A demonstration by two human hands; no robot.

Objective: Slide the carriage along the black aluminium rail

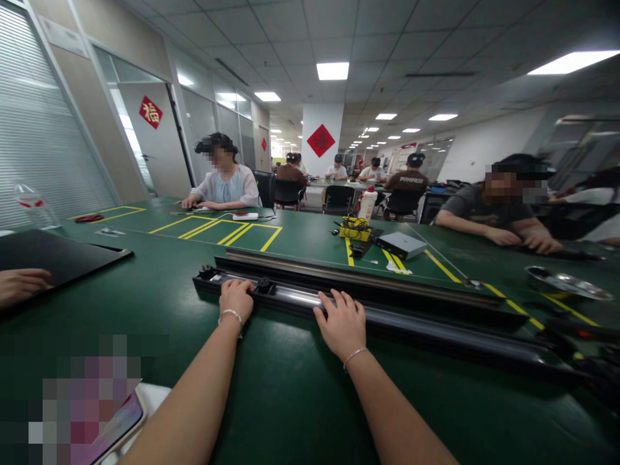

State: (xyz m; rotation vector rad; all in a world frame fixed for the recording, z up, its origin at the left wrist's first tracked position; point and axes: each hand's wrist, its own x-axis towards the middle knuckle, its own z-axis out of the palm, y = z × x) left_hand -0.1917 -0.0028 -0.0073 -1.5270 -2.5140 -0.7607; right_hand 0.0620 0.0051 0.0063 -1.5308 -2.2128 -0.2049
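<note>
across the middle of the green table (pixel 169 316), the long black housing (pixel 436 336) lies running from left to right, a black strip (pixel 349 281) just behind it on the far side. for writing, i can read "pumpkin" on the brown shirt (pixel 407 182) of a far person, and the character 福 on the red diamond (pixel 151 112) at the left; the one on the far red square (pixel 321 141) (too dark on red for me) stays unread. through the head view i have both arms reaching forward, palms down. my left hand (pixel 236 299) bends its fingers over the housing near its left end; whether it is clamped there, i cannot tell. my right hand (pixel 343 321) lies farther right on the same housing, fingers apart and unclenched, well apart from the left.
</note>
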